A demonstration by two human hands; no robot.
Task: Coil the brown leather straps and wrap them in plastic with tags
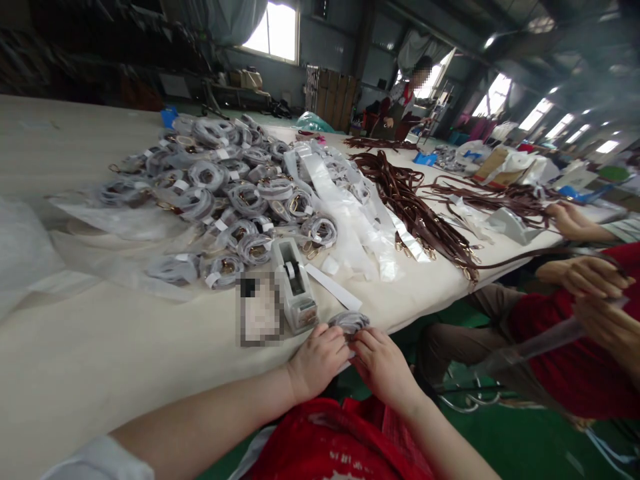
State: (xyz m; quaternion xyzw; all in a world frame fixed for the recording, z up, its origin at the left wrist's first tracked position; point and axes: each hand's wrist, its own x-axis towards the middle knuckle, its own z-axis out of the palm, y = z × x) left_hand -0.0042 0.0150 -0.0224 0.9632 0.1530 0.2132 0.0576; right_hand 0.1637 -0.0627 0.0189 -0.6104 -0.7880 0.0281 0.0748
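Observation:
Between my two hands, at the table's front edge, is a coiled strap (350, 321) wrapped in clear plastic. My left hand (323, 353) grips its near left side with bent fingers. My right hand (379, 357) closes on the near right side, and the fingertips of both hands almost meet. My fingers cover the lower part of the coil. Just beyond my left hand stands a grey tape dispenser (294, 287). A white paper strip (334, 287) lies to its right, and a blurred-out flat item (261, 308) lies to its left.
A heap of coiled, plastic-wrapped straps (245, 193) covers the table's middle. Clear plastic sleeves (345, 213) and loose brown straps (400, 200) lie to its right. A co-worker's hands (595, 287) hold a brown strap and a plastic sleeve at right. Another person (400, 107) stands at the back.

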